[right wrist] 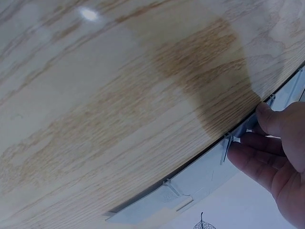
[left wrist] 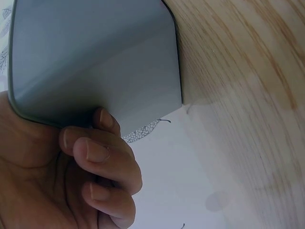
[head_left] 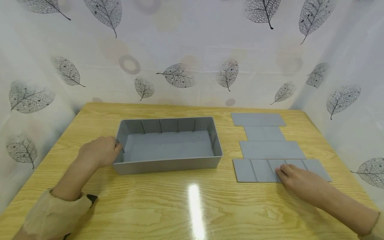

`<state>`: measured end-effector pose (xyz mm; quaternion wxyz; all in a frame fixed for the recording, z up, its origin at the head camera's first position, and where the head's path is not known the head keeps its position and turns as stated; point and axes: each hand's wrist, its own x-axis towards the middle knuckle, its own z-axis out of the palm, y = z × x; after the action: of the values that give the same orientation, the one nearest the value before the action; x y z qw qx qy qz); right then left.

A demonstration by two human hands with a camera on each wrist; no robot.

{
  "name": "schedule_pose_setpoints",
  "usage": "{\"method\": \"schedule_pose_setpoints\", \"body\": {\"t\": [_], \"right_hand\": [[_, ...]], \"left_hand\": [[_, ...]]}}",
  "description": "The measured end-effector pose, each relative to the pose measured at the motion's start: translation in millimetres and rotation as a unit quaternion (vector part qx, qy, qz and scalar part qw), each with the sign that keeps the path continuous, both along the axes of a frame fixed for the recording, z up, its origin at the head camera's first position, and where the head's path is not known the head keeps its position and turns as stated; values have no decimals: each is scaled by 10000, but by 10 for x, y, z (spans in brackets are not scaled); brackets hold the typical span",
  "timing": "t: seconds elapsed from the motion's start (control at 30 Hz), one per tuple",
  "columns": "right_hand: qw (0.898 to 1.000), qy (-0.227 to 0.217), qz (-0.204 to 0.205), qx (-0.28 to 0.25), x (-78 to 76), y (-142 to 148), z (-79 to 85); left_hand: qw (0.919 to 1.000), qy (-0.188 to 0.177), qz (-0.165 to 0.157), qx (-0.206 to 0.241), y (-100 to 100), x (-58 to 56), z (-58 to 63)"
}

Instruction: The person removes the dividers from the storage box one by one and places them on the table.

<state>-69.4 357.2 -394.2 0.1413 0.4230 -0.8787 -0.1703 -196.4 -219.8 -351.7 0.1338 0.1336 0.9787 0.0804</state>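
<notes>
A long grey plastic box stands open-topped on the wooden table, with grooves along its inner walls. My left hand grips the rim of its left end wall; in the left wrist view the curled fingers lie against the outside of the wall. To the right, a flat grey panel with raised ribs lies nearest me. My right hand pinches this ribbed panel near its middle, thumb at the near edge and fingers between the ribs. The fingertips are partly hidden in the head view.
Behind the ribbed panel lie three smooth grey panels in a column: a wide one, a shorter one and another at the back. A leaf-printed curtain surrounds the wooden table at the back and sides.
</notes>
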Motion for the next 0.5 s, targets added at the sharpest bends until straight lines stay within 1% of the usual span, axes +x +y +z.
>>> {"method": "schedule_pose_setpoints", "body": {"t": [0.17, 0.33, 0.4, 0.5], "right_hand": [[10000, -66, 15, -13, -21, -14, 2], [9995, -280, -104, 59, -37, -12, 18], [9986, -445, -254, -122, -60, -26, 52], [9943, -610, -512, -715, -138, -88, 184]], "left_hand": [[10000, -19, 31, 2, -22, 30, 5], [10000, -82, 3, 53, -30, 16, 5], [9999, -90, -32, 113, -36, -6, -9], [9996, -165, -107, 215, -53, -58, -28]]}}
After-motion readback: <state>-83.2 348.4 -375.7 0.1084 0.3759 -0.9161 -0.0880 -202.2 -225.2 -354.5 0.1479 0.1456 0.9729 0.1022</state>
